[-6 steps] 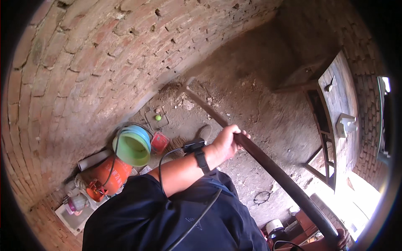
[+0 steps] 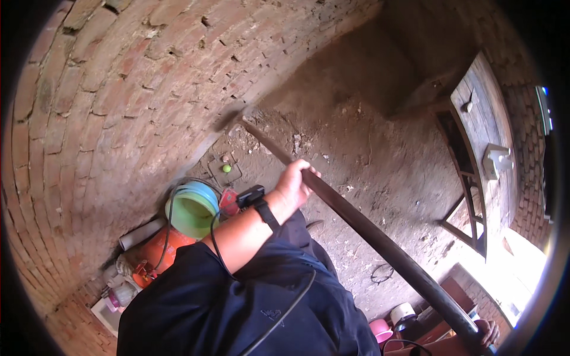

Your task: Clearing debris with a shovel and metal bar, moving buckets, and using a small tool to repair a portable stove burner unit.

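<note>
Dark brown from end to end, a long pole (image 2: 368, 228) slanted from the lower right up to the foot of a red-brick wall (image 2: 136, 77). Its far end (too blurred for its shape to be made out) was near where the wall met the dirt floor (image 2: 380, 154); whether it touched either could not be told.

The person's left hand (image 2: 292, 185), with a black strap (image 2: 265, 213) around the wrist, had its grip closed around the pole partway along. The right hand (image 2: 489, 332), at the lower right, had its grip wrapped around the near end.

Left of the pole, on the floor, were a yellow-green ball (image 2: 226, 168), a green tub (image 2: 191, 216) against a blue tub (image 2: 202, 188), and an orange cylinder (image 2: 155, 244). To the right stood weathered wooden furniture (image 2: 475, 101). A wire ring (image 2: 382, 273) lay below the pole, with a pink basin (image 2: 380, 329) near the bottom edge.
</note>
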Tool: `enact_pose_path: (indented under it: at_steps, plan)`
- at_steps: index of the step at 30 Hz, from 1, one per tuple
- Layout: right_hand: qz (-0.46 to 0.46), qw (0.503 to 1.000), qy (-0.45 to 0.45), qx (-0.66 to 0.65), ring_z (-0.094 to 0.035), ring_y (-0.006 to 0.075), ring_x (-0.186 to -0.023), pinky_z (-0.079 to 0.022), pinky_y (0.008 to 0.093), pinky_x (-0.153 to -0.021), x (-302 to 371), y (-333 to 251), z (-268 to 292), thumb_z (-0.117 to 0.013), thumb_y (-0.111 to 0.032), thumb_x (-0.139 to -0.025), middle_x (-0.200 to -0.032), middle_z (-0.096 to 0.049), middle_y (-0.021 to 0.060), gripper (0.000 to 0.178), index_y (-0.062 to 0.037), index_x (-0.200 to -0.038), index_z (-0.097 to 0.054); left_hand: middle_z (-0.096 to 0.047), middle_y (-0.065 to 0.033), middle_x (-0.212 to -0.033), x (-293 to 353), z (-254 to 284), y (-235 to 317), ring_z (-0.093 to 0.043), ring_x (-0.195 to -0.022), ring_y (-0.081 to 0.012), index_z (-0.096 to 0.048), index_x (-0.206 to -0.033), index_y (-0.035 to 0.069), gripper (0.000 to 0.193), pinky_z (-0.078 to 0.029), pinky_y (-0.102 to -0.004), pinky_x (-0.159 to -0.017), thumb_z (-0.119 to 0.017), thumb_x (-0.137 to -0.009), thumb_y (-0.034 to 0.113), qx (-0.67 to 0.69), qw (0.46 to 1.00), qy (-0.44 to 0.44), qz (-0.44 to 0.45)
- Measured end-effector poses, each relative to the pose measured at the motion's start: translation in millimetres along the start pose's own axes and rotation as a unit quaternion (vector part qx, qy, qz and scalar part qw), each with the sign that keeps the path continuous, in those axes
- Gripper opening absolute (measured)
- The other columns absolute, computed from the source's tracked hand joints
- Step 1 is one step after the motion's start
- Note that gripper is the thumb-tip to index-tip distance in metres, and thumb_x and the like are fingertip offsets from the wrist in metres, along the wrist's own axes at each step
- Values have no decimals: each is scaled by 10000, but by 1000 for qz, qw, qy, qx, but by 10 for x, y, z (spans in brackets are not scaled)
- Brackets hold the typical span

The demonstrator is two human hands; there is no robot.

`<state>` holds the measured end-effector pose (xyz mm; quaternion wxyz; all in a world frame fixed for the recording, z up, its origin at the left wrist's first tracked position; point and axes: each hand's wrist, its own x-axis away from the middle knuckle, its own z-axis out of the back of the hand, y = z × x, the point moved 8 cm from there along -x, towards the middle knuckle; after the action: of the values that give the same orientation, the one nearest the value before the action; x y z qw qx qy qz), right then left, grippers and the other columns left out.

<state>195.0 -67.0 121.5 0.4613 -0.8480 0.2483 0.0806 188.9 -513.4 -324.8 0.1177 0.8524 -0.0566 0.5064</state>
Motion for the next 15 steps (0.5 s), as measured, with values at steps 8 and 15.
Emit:
enact_pose_path:
  at_steps: [8, 15]
  plan:
    - [-192, 979, -52, -42, -487, 172, -795, -374, 456, -924, 1018, 523, 75, -838, -115, -655, -755, -495, -49, 393, -185, -808, -484, -512, -63, -766, -458, 896, 75, -542, -682, -200, -446, -966, 71, 202, -507, -342, -648, -560, -863, 201, -110, 984, 130, -54]
    - [-159, 985, 37, 46, -456, 194, -794, -352, 483, -899, 1454, -160, 810, -806, -124, -671, -752, -456, -30, 378, -172, -792, -451, -479, -64, -724, -190, 929, -833, -519, -583, -220, -463, -919, 39, 200, -503, -393, -546, -535, -899, 225, -200, 968, 150, -2]
